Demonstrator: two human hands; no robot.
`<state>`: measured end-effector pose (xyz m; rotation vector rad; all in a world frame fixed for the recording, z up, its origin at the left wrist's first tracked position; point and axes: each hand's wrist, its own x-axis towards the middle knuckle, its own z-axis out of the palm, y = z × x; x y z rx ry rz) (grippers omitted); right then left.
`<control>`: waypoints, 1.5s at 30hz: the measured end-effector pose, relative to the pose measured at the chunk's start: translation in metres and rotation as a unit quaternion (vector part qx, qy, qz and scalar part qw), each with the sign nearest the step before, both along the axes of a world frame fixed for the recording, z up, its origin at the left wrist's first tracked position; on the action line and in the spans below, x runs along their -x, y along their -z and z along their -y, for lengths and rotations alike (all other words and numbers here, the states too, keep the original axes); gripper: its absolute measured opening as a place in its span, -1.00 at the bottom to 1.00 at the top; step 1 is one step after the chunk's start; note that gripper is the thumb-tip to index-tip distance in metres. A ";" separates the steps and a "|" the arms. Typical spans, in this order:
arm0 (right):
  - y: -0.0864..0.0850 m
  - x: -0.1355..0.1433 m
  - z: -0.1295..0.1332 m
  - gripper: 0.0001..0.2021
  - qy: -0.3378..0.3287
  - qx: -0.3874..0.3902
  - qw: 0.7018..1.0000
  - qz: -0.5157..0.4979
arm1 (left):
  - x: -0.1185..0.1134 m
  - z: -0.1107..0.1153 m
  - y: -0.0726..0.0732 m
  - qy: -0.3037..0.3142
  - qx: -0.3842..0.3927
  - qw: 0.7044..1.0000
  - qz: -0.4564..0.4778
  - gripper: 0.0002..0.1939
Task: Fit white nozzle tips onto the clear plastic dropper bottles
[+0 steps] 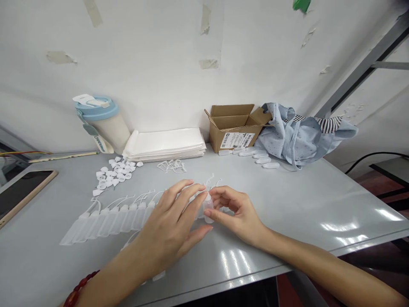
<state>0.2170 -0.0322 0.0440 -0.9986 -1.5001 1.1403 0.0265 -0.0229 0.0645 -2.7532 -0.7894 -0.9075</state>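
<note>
— How do the hands stand?
— Right hand [239, 212]: thumb and fingers closed about a small translucent bottle [208, 207], roughly upright. Left hand [174, 216]: half-open, thumb apart, fingertips at the bottle's top; whether they press cannot be told.
— Which step is this?
— Apparently, work at the bottle's top; the next move seems to call for a steady right hand and precise left fingertips.
— And outward?
— Left of the left hand, a row of bottles [118, 219]; beyond these, loose white caps [116, 172]. Beyond the right hand, an open cardboard box [236, 138] on the table [297, 204].
</note>
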 end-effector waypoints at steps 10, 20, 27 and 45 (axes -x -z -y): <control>0.002 0.002 0.004 -0.73 0.003 0.007 1.000 0.002 | -0.002 0.003 0.003 -0.039 0.008 0.999 -0.004 -0.50; -0.004 0.000 0.004 -0.68 -0.013 0.047 0.999 -0.010 | -0.003 0.003 0.002 -0.043 -0.019 0.999 0.001 -0.57; -0.003 -0.001 0.005 -0.70 -0.027 0.039 0.998 -0.033 | -0.004 0.003 -0.001 -0.041 -0.033 0.998 0.022 -0.64; 0.000 -0.003 0.007 -0.79 -0.027 -0.030 0.998 0.051 | 0.001 0.002 -0.006 -0.030 -0.020 0.999 0.007 -0.61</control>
